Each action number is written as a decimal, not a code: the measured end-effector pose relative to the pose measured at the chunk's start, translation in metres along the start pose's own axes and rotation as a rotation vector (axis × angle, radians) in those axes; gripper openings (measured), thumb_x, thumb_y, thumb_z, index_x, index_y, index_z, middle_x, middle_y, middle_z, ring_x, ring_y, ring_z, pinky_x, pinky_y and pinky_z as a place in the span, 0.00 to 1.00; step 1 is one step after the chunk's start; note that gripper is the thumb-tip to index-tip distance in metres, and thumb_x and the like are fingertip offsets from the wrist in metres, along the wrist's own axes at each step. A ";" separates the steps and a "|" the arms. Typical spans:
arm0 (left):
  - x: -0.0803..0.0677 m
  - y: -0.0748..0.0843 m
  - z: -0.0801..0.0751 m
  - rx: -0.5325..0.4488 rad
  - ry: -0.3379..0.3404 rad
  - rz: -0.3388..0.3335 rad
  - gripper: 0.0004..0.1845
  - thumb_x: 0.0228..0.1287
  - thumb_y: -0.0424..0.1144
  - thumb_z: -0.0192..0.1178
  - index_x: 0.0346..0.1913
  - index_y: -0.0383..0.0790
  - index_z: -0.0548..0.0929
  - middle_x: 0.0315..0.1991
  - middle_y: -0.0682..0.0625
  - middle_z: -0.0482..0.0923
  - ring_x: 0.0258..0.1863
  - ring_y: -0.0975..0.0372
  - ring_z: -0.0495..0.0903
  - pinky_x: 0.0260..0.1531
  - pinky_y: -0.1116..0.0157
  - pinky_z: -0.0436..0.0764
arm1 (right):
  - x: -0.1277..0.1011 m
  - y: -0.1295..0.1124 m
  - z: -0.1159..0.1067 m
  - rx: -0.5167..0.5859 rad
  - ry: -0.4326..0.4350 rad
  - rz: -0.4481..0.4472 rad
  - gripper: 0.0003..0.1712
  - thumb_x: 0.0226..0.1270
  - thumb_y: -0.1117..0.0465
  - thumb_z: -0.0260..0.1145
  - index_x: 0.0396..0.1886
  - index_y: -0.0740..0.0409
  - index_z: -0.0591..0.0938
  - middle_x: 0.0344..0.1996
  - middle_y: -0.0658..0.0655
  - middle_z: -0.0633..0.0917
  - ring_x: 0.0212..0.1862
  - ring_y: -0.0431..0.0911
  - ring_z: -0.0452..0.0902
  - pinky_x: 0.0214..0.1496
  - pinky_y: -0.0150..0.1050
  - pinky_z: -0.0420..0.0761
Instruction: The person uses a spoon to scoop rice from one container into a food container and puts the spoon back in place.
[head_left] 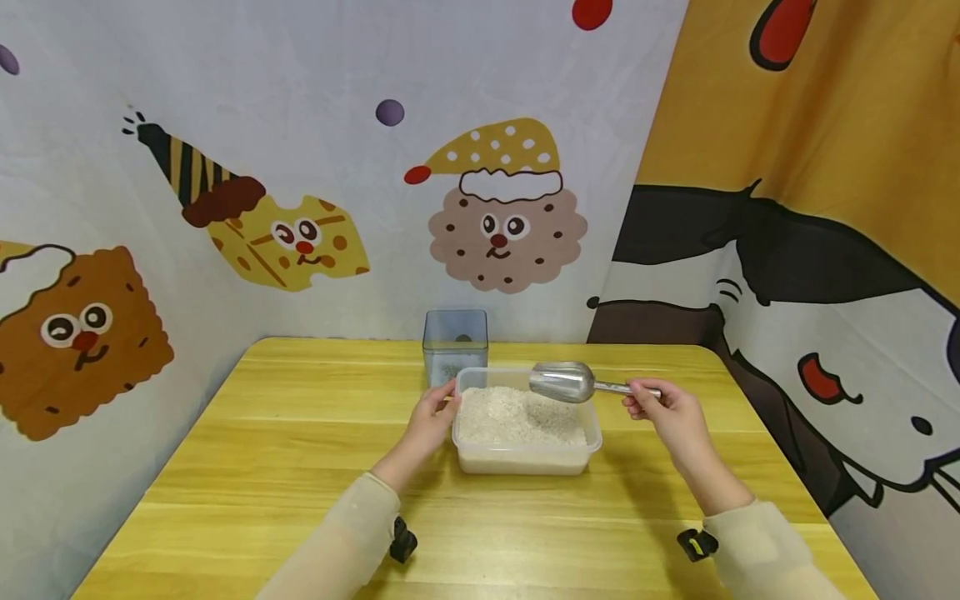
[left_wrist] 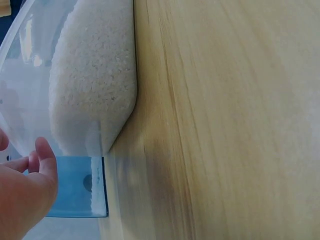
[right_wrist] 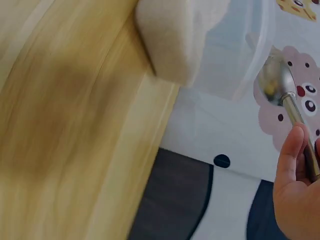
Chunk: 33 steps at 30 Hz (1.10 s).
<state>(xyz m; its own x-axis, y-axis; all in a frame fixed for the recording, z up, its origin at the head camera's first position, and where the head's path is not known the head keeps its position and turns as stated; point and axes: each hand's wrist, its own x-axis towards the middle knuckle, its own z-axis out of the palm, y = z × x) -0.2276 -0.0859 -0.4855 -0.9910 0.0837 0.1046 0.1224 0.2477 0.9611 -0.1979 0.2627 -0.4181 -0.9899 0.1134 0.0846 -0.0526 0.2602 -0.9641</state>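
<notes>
Metal scoop [head_left: 564,382] poised over the right rear part of a clear plastic tub [head_left: 525,447] of rice [head_left: 495,417], bowl pointing left, handle pointing right, long axis running left to right and almost level in the head view. Handle clamped between thumb and fingers of the right hand [head_left: 671,412]; left hand [head_left: 429,421] at the tub's left rim, whether pinching or merely touching not discernible. Beyond, near the tub's left rear corner, a translucent blue-grey container [head_left: 455,343] on the wooden table [head_left: 262,467].
</notes>
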 end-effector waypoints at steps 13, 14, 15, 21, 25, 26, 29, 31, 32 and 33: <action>0.003 -0.003 0.002 0.003 0.011 -0.039 0.23 0.72 0.36 0.50 0.66 0.31 0.67 0.53 0.39 0.70 0.53 0.47 0.74 0.50 0.58 0.77 | -0.012 -0.004 0.006 -0.680 0.055 -0.612 0.07 0.60 0.64 0.68 0.39 0.55 0.85 0.32 0.51 0.86 0.32 0.41 0.81 0.30 0.33 0.81; 0.003 -0.003 0.002 0.004 0.013 -0.043 0.23 0.72 0.35 0.50 0.66 0.31 0.67 0.53 0.39 0.70 0.53 0.48 0.74 0.50 0.59 0.77 | -0.012 -0.004 0.007 -0.714 0.054 -0.663 0.08 0.59 0.65 0.69 0.39 0.55 0.85 0.33 0.51 0.86 0.33 0.41 0.81 0.31 0.35 0.81; 0.003 -0.002 0.002 0.002 0.015 -0.043 0.23 0.72 0.35 0.50 0.66 0.31 0.67 0.53 0.39 0.70 0.52 0.48 0.74 0.50 0.59 0.77 | -0.012 -0.005 0.007 -0.737 0.052 -0.714 0.08 0.57 0.66 0.70 0.38 0.56 0.85 0.33 0.51 0.86 0.33 0.42 0.81 0.31 0.36 0.81; 0.001 0.004 0.001 -0.015 0.013 -0.034 0.23 0.71 0.34 0.50 0.66 0.30 0.67 0.52 0.38 0.70 0.52 0.47 0.74 0.50 0.57 0.77 | -0.012 -0.008 0.008 -0.791 -0.005 -0.974 0.10 0.67 0.56 0.62 0.37 0.58 0.84 0.31 0.50 0.85 0.35 0.43 0.80 0.35 0.38 0.80; -0.001 0.006 0.000 -0.010 0.010 -0.033 0.23 0.71 0.34 0.50 0.66 0.29 0.67 0.53 0.38 0.70 0.52 0.47 0.74 0.49 0.59 0.77 | -0.014 -0.012 0.011 -0.838 -0.063 -1.034 0.23 0.74 0.49 0.50 0.39 0.59 0.84 0.33 0.51 0.85 0.36 0.44 0.80 0.37 0.38 0.80; 0.000 0.005 0.000 -0.008 0.011 -0.032 0.23 0.71 0.34 0.50 0.66 0.29 0.67 0.53 0.38 0.70 0.52 0.47 0.74 0.49 0.59 0.77 | -0.015 -0.013 0.012 -0.851 -0.070 -1.048 0.23 0.74 0.49 0.49 0.39 0.60 0.84 0.33 0.51 0.85 0.36 0.44 0.80 0.37 0.37 0.80; 0.002 0.000 0.002 -0.005 0.013 -0.033 0.23 0.71 0.34 0.51 0.66 0.31 0.67 0.52 0.39 0.71 0.52 0.48 0.74 0.48 0.60 0.77 | -0.016 -0.015 0.014 -0.873 -0.078 -1.075 0.28 0.76 0.47 0.43 0.38 0.60 0.84 0.32 0.50 0.84 0.35 0.43 0.79 0.36 0.36 0.80; 0.002 -0.001 0.002 -0.007 0.012 -0.032 0.23 0.71 0.34 0.51 0.66 0.30 0.67 0.52 0.39 0.71 0.52 0.48 0.74 0.49 0.59 0.77 | -0.017 -0.016 0.015 -0.877 -0.079 -1.075 0.28 0.76 0.47 0.43 0.37 0.60 0.84 0.32 0.50 0.84 0.35 0.43 0.79 0.36 0.37 0.80; 0.002 -0.001 0.002 -0.004 0.011 -0.030 0.23 0.71 0.34 0.51 0.66 0.30 0.67 0.52 0.39 0.71 0.52 0.48 0.74 0.49 0.58 0.77 | -0.017 -0.016 0.016 -0.879 -0.082 -1.068 0.28 0.76 0.47 0.43 0.36 0.59 0.84 0.31 0.50 0.84 0.35 0.43 0.80 0.36 0.37 0.80; 0.002 -0.001 0.002 -0.008 0.009 -0.034 0.23 0.71 0.35 0.51 0.66 0.30 0.67 0.52 0.39 0.71 0.52 0.48 0.74 0.49 0.58 0.77 | -0.017 -0.016 0.016 -0.876 -0.085 -1.059 0.27 0.75 0.48 0.44 0.36 0.59 0.84 0.31 0.50 0.84 0.35 0.43 0.80 0.35 0.37 0.81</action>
<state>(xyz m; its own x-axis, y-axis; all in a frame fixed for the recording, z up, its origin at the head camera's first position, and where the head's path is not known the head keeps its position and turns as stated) -0.2300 -0.0842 -0.4866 -0.9950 0.0663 0.0747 0.0887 0.2426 0.9661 -0.1827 0.2412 -0.4079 -0.5358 -0.5665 0.6261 -0.7119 0.7018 0.0258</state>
